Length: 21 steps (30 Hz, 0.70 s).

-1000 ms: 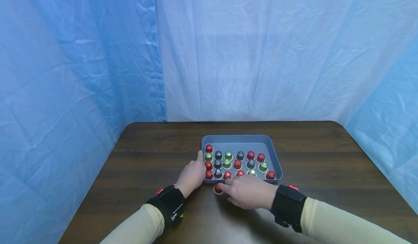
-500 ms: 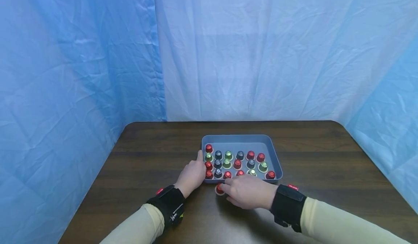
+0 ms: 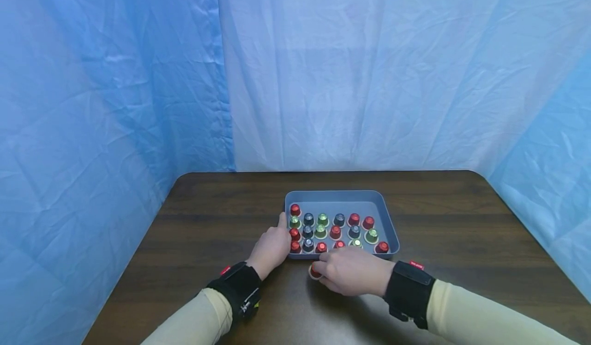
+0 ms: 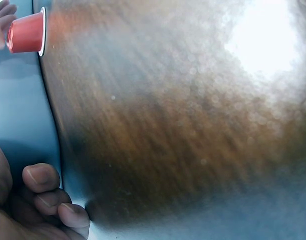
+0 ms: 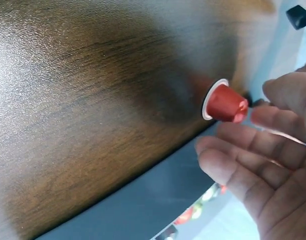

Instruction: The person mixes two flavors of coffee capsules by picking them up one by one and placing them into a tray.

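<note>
A red coffee capsule [image 3: 315, 271] stands on the table just in front of the blue-grey tray [image 3: 334, 196]. My right hand [image 3: 353, 271] is low beside it. In the right wrist view the forefinger is at the small end of the red capsule [image 5: 225, 103], the thumb is apart from it, and the other fingers are loosely bent. My left hand [image 3: 272, 247] holds the tray's near left corner, its forefinger straight along the left wall. The left wrist view shows its other fingers [image 4: 41, 177] curled at that corner. Red, green and dark capsules [image 3: 335, 231] stand in rows in the tray.
The dark wooden table [image 3: 221, 206] reaches out around the tray on all sides. Blue cloth [image 3: 332, 78] hangs behind it and at both sides. Black bands [image 3: 408, 291] wrap both wrists.
The red capsule has slid a little to the right and toward me across the table, closer in under my right hand. My left hand and the tray have stayed in place.
</note>
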Available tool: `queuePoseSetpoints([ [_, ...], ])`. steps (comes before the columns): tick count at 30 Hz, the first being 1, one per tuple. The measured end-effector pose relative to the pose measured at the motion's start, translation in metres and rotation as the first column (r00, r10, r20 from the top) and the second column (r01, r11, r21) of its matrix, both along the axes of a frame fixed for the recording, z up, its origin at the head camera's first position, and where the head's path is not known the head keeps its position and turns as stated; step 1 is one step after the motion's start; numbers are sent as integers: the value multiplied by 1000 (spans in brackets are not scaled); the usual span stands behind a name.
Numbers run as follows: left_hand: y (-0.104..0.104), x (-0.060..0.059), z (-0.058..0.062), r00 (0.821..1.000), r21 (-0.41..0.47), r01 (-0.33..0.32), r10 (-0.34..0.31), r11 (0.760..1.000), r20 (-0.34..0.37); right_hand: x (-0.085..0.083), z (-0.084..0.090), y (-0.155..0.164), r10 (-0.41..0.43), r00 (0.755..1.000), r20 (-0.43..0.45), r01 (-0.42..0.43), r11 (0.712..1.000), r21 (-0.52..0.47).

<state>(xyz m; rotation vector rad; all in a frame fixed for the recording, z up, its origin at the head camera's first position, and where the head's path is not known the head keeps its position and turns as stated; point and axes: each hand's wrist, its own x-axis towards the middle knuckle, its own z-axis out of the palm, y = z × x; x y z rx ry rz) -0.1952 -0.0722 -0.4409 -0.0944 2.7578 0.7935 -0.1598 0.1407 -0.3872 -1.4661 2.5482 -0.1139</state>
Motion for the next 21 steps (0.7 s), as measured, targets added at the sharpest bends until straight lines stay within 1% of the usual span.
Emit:
queuePoseSetpoints([
  [3, 0, -1, 0, 1000, -1, -2, 2, 1000, 18, 0, -2, 0, 10, 1000, -25, -10, 1000, -22],
  [8, 0, -3, 0, 999, 7, -6, 6, 1000, 48, 0, -3, -1, 1, 999, -41, -2, 1000, -11],
  [16, 2, 0, 4, 998, 12, -14, 13, 1000, 56, 1, -4, -3, -2, 998, -59, 4, 1000, 25],
  [21, 2, 2, 4, 999, 14, -14, 14, 1000, 51, 1, -5, -2, -3, 999, -45, 5, 999, 38],
])
